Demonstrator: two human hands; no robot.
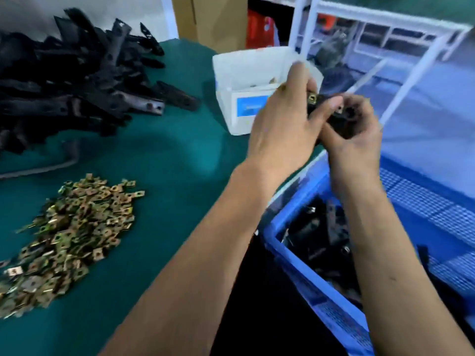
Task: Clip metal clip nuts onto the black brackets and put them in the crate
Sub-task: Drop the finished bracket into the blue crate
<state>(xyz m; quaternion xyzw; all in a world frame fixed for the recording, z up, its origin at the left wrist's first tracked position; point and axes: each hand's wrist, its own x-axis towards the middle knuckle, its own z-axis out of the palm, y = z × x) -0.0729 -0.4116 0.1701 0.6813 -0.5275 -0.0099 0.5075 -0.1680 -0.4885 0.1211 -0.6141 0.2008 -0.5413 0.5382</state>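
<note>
Both hands meet above the blue crate's (295, 219) near corner, together holding one black bracket (341, 124): the left hand (280, 124) pinches a brass clip nut (312, 98), the right hand (357, 140) curls around the bracket. Two heaps lie on the green counter (167, 155): black brackets (72, 83) and clip nuts (66, 237), too many to count.

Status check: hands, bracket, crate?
Left hand and right hand both grip one black bracket; clip nut on it. Above blue crate. Nothing blocking.

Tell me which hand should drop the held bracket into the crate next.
Probably the right hand. It grips the bracket and sits directly above the blue crate. The left hand, over the table edge, also holds the bracket, at the end with a clip nut.
</note>
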